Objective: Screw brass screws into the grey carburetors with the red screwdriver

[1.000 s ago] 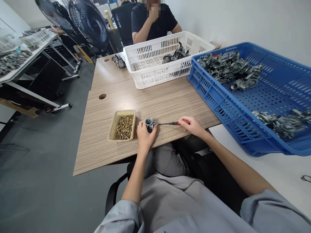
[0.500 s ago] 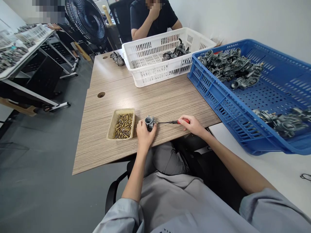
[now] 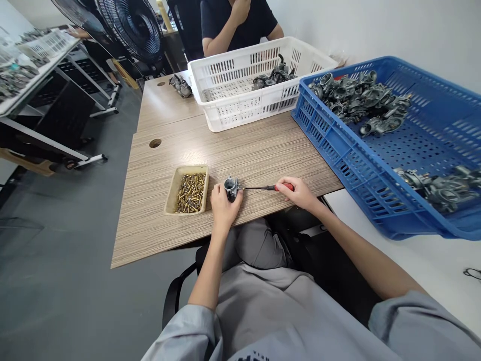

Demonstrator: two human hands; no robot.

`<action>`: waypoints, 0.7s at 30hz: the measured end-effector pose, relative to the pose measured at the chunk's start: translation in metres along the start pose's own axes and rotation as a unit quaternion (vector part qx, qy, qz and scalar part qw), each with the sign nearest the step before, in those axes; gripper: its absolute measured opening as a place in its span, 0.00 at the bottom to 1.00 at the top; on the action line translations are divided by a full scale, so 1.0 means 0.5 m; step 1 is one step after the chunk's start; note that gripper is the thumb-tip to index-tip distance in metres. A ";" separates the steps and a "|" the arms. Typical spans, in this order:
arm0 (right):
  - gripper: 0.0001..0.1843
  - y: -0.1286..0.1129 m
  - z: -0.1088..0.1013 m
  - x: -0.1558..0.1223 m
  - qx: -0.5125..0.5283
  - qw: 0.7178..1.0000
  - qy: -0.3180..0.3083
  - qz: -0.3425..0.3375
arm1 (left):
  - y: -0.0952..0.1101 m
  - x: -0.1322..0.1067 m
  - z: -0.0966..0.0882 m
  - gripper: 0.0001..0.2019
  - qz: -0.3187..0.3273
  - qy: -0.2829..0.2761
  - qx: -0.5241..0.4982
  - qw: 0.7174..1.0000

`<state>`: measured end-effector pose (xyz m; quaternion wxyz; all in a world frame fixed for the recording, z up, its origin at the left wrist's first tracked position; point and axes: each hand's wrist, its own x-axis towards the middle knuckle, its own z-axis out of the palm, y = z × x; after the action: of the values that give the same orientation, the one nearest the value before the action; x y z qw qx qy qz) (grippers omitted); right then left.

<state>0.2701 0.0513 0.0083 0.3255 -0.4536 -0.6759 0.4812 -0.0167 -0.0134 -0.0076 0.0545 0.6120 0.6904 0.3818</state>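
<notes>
My left hand (image 3: 222, 206) grips a small grey metal carburetor (image 3: 231, 186) that rests on the wooden table (image 3: 248, 155) near its front edge. My right hand (image 3: 299, 192) holds a red-handled screwdriver (image 3: 267, 188) lying level, its tip against the carburetor's right side. Just left of my left hand sits a beige tray (image 3: 187, 193) filled with brass screws.
A white basket (image 3: 248, 95) with a few carburetors stands at the table's far side. A blue crate (image 3: 330, 135) with several carburetors is on the right. One loose carburetor (image 3: 180, 85) lies behind the basket. A person in dark clothes (image 3: 236, 22) sits opposite; fans (image 3: 130, 27) stand at left.
Both hands, the carburetor and the screwdriver keep their positions on the table. Only the head camera has tilted slightly, shifting the scene up a little.
</notes>
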 end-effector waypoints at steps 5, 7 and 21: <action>0.24 -0.001 0.000 -0.001 -0.005 1.000 0.001 0.001 | -0.001 0.000 0.000 0.15 -0.003 0.001 -0.001 1.000; 0.25 -0.002 0.000 -0.001 -0.008 1.000 0.001 0.003 | -0.001 0.001 0.000 0.15 -0.002 0.000 -0.002 1.000; 0.23 -0.009 0.003 -0.005 -0.056 0.998 0.018 -0.014 | 0.003 0.000 0.001 0.14 -0.006 0.001 -0.008 1.000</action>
<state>0.2683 0.0479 0.0121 0.3186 -0.4705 -0.7016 0.4300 -0.0153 -0.0134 -0.0069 0.0612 0.6071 0.6910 0.3875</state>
